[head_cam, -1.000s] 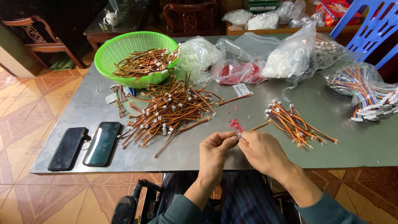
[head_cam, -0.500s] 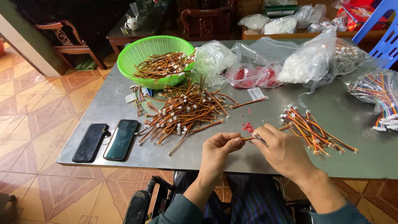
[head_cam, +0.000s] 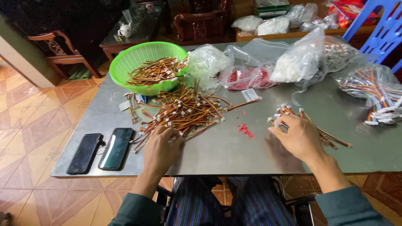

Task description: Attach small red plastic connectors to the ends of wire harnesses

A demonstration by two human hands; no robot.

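Observation:
My left hand [head_cam: 161, 148] lies at the near edge of a loose pile of orange-brown wire harnesses [head_cam: 188, 109] with white connectors, fingertips touching the wires, nothing clearly pinched. My right hand [head_cam: 295, 136] rests over a smaller bundle of the same harnesses [head_cam: 331, 137] on the right. Its thumb and forefinger pinch a white connector end [head_cam: 277, 124] at the bundle's left. A few small red pieces [head_cam: 246, 130] lie on the grey metal table [head_cam: 234, 155] between my hands.
A green basket [head_cam: 125, 62] holding more harnesses stands at the back left. Two dark phones [head_cam: 86, 152] [head_cam: 116, 147] lie at the front left. Plastic bags of white [head_cam: 207, 65], red [head_cam: 247, 77] and multicoloured [head_cam: 368, 83] parts line the back and right. A blue chair [head_cam: 377, 25] stands behind.
My hands were together at the table's front working one wire. They have parted: the left went left to the big pile, the right went right to the small bundle.

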